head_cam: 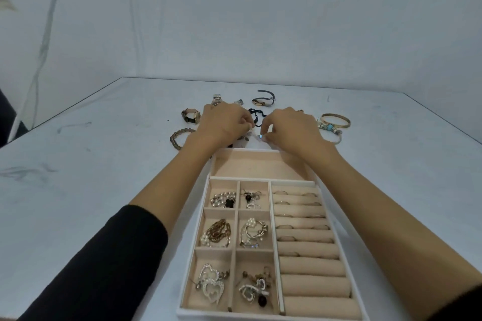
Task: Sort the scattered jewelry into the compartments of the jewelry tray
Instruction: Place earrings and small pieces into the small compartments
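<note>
Brown beaded bracelet, round matte beads, lying on the bench at far left; strap watch, dark band, gilt case, just beyond it.

Left hand, fingertips pinched on the pale end of a small piece; the piece is thin and silvery with a blue stone, held just beyond the far wall of the jewelry tray; whether it is one item or two cannot be told.

Right hand, fingertips pinched on the blue-stone end.

Gold bangle, smooth rigid hoop, on the bench at right, touching a turquoise-beaded bracelet.

Tray: soft beige velvet lining, white rim; six small square compartments on its left with pearls, chain and heart pendants; padded ring rolls on its right.

Handling, as judged: keep both pinches light; lower the piece straight into one compartment so it does not snag its neighbours.
</note>
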The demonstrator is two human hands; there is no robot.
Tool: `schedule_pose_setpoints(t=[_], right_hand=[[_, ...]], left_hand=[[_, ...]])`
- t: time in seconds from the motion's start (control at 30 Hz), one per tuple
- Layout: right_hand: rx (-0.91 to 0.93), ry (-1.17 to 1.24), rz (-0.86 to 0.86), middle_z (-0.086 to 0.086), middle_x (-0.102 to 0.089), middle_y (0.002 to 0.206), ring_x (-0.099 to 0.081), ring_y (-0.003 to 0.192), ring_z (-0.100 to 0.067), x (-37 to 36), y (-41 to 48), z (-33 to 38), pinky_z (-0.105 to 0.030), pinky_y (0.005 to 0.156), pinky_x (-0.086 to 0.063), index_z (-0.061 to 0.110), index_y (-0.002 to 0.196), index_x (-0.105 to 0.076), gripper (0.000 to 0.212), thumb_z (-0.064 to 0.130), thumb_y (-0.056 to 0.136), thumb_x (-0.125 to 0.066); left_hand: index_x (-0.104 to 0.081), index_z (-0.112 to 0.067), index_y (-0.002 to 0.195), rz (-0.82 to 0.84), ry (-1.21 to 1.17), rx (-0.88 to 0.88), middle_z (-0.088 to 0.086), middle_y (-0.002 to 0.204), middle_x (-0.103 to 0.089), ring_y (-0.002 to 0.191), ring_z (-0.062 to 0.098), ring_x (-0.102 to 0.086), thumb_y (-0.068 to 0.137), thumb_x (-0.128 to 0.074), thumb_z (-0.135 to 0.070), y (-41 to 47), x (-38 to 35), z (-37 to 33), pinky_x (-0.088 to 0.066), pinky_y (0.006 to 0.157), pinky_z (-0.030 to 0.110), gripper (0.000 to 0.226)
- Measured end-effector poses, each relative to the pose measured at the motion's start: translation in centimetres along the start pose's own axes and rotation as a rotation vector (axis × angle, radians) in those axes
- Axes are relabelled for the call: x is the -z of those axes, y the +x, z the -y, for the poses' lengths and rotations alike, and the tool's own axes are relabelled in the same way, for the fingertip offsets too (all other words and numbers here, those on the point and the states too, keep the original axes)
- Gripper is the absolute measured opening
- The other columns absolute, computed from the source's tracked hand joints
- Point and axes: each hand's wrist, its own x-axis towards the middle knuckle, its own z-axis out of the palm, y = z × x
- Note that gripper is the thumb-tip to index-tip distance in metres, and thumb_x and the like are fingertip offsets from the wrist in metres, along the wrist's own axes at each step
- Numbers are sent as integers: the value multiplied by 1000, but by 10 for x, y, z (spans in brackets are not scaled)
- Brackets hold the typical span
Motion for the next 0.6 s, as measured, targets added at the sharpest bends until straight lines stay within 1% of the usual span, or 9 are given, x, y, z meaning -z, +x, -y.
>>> schedule_pose_setpoints(t=[0.07, 0.17, 0.23, 0.3, 0.37, 0.4, 0.43, 0.5, 0.6], right_hand=[[5, 25, -7, -2, -68, 101, -62, 93, -25, -4, 1, -3, -29, 68, -38, 24, 92, -68, 9, 23, 87, -61], [-35, 88, 55, -1, -67, 94, -62, 89, -24, -7, 3, -9, -30, 69, -44, 17, 89, -65, 10, 20, 86, -57], [-77, 255, 99, 0, -66, 92, -61, 88, -22, -4, 5, -16, -33, 72, -47, 12, 89, -64, 10, 19, 88, -56], [-105, 505, 98, -3, -65, 91, -59, 83, -21, 3, 5, -21, -36, 75, -48, 7, 87, -61, 10, 16, 88, -57], [-152, 729, 50, -8, -66, 94, -58, 79, -20, 10, 2, -25, -33, 67, -47, 4, 89, -61, 10, 14, 87, -57], [-175, 821, 22, -8, -66, 94, -58, 78, -19, 12, 2, -26, -31, 62, -47, 4, 90, -61, 11, 13, 87, -58], [-191, 895, -2, -6, -66, 94, -59, 78, -18, 14, 1, -27, -29, 59, -47, 4, 91, -61, 11, 14, 87, -58], [-207, 1001, -27, 0, -66, 91, -60, 78, -16, 15, 2, -28, -26, 58, -48, 8, 90, -61, 7, 15, 88, -59], [-227, 1133, -31, 4, -67, 93, -60, 81, -14, 17, 3, -27, -26, 66, -50, 13, 89, -62, 3, 16, 87, -62]], left_hand=[[-70, -34, 98, -6, 10, 7, -9, 100, -70, 103, 18, -56, 91, -55, -31, 3, -1, 1, -29, 89, 36, 17], [-69, -35, 99, -5, -7, 18, -11, 105, -67, 108, 18, -54, 88, -57, -26, 2, 0, 3, -30, 94, 38, 18], [-68, -34, 102, -13, -34, 33, -13, 105, -65, 109, 16, -54, 86, -55, -20, -1, 3, 6, -31, 95, 38, 25], [-68, -34, 102, -18, -53, 56, -16, 99, -60, 108, 14, -56, 84, -56, -18, -3, 5, 11, -33, 92, 37, 27], [-69, -34, 102, -4, -69, 88, -16, 97, -55, 108, 14, -56, 83, -57, -17, -5, 6, 14, -33, 91, 37, 28], [-69, -33, 102, 3, -81, 103, -14, 99, -56, 108, 15, -55, 82, -57, -17, -6, 6, 15, -34, 93, 37, 29], [-69, -34, 103, 6, -91, 114, -12, 101, -58, 108, 15, -55, 83, -57, -17, -6, 5, 15, -34, 94, 38, 29], [-68, -34, 104, 1, -93, 119, -9, 109, -63, 109, 16, -55, 83, -56, -17, -7, 4, 15, -34, 95, 37, 29], [-67, -31, 111, -28, -64, 101, -5, 114, -64, 112, 20, -55, 87, -53, -20, -5, 0, 16, -33, 98, 40, 30]])
